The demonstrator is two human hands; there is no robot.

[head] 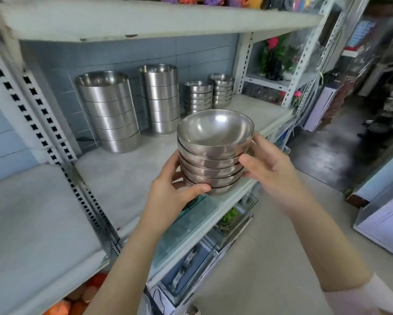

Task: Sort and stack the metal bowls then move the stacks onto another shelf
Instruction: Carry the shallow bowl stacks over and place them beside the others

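Plainly no legible writing; four bowl stacks (159, 98) on shelf (127, 178); left hand (168, 189), right hand (268, 164) clamped on fifth stack (213, 153).

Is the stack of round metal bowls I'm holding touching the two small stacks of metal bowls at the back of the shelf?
Apart. The head view shows the held stack of round metal bowls raised between both hands, bare shelf between it and the small stacks behind.
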